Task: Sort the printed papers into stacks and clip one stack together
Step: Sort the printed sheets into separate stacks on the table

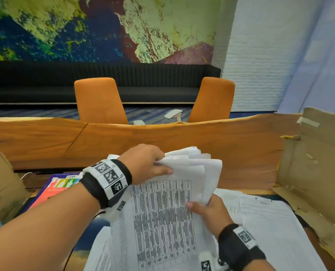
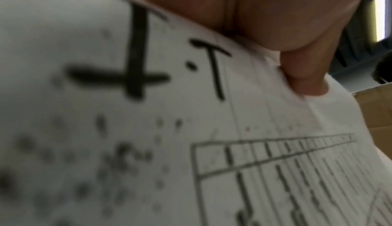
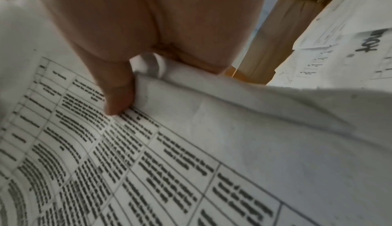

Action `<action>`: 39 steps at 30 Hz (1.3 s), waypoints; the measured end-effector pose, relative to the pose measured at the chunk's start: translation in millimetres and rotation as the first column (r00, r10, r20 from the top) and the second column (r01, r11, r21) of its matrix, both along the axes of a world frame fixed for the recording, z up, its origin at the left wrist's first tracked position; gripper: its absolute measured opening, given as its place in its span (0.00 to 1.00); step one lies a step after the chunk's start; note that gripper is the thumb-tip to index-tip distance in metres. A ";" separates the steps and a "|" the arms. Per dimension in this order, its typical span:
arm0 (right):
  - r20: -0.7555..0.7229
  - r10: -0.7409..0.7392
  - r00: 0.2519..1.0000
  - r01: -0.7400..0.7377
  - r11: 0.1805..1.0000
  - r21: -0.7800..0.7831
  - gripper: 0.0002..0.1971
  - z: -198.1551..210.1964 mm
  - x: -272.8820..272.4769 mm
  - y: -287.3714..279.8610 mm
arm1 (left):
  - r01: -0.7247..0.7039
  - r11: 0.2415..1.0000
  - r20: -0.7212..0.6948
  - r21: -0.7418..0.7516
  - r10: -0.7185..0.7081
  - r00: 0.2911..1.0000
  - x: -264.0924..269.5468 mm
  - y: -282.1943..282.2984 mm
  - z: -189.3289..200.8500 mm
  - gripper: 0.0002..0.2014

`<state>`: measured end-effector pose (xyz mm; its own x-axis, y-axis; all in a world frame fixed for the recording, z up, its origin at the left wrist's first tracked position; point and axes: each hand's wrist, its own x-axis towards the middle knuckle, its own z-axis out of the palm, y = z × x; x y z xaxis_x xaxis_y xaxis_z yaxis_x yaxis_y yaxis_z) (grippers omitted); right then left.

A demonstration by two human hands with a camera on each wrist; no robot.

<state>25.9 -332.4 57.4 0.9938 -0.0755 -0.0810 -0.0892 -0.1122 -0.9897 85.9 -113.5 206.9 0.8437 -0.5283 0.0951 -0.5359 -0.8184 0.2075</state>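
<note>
Papers (image 1: 162, 222) printed with tables (top sheets folded back) are held up over the loose sheets (image 1: 270, 222) lying beside the cardboard box (image 1: 319, 163). Left hand (image 1: 147, 163) pinches the bundle's far edge, thumb on top; right hand (image 1: 209, 211) grips its near side, thumb pressed on the printed table.

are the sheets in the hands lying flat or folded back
Folded back: the upper sheets curl away over the table page, pinched by left hand and right hand.
</note>
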 end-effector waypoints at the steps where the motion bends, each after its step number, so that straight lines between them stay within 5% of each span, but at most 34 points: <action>1: -0.005 0.008 1.000 -0.008 1.000 -0.007 0.14 -0.9 2.2 -3.2 | -0.020 0.998 0.010 -0.057 0.021 1.000 0.2 3.4 -0.2 0.20; 3: -0.005 0.015 1.000 -0.015 1.000 -0.016 0.14 -2.3 5.5 -11.8 | -0.085 0.972 0.037 -0.220 0.096 0.995 1.9 14.9 -4.6 0.23; 5: -0.007 -0.014 1.000 0.014 1.000 -0.023 0.14 -2.6 10.2 -22.3 | -0.200 0.880 0.038 -0.432 0.239 0.970 1.7 29.8 -18.0 0.38; 7: -0.013 -0.061 0.998 0.061 0.998 -0.002 0.14 -4.4 15.6 -32.3 | -0.348 0.695 -0.101 -0.630 0.371 0.923 1.2 45.0 -47.5 0.52; 9: -0.022 -0.087 0.996 0.088 0.996 0.034 0.15 -5.5 19.2 -38.5 | -0.464 0.497 -0.372 -0.733 0.278 0.886 -3.6 52.4 -80.9 0.55; 12: -0.031 -0.037 0.999 0.039 0.998 0.059 0.15 -2.9 20.2 -33.8 | -0.557 0.457 -0.613 -0.693 0.031 0.789 -24.7 33.9 -108.9 0.33; 14: -0.041 0.032 0.999 -0.032 0.999 0.005 0.18 -0.8 21.7 -21.9 | -0.602 0.415 -0.650 -0.682 0.032 0.759 -34.6 13.3 -119.3 0.17; 18: 0.028 0.020 0.999 -0.014 0.979 -0.204 0.20 11.7 25.6 9.8 | -0.642 0.236 -0.634 -0.729 0.118 0.764 -33.7 -16.7 -124.2 0.18; 23: 0.213 -0.138 0.967 0.163 0.981 -0.107 0.16 28.6 27.5 19.9 | -0.557 0.314 -0.548 -0.769 0.123 0.827 -34.1 -23.4 -125.0 0.21; 27: 0.095 -0.134 0.986 0.140 0.989 -0.052 0.20 -5.1 13.4 12.3 | -0.643 0.380 -0.654 -0.665 0.121 0.747 -39.7 -1.7 -160.8 0.25; 30: 0.039 -0.207 0.978 0.208 0.977 -0.042 0.10 -16.2 14.3 9.3 | -0.691 0.395 -0.720 -0.605 0.101 0.687 -40.8 7.3 -182.4 0.23; 34: 0.077 -0.231 0.970 0.216 0.963 0.164 0.11 -2.7 28.5 6.3 | -0.733 0.244 -0.708 -0.635 0.196 0.679 -31.0 19.1 -194.9 0.22; 36: 0.088 -0.248 0.965 0.197 0.902 0.384 0.16 3.3 35.0 6.7 | -0.756 0.127 -0.707 -0.643 0.281 0.649 -29.9 24.7 -192.5 0.31; 39: -0.025 -0.225 0.974 0.188 0.742 0.643 0.33 3.4 43.2 11.9 | -0.792 -0.123 -0.793 -0.598 -0.056 0.607 -29.5 21.0 -188.8 0.39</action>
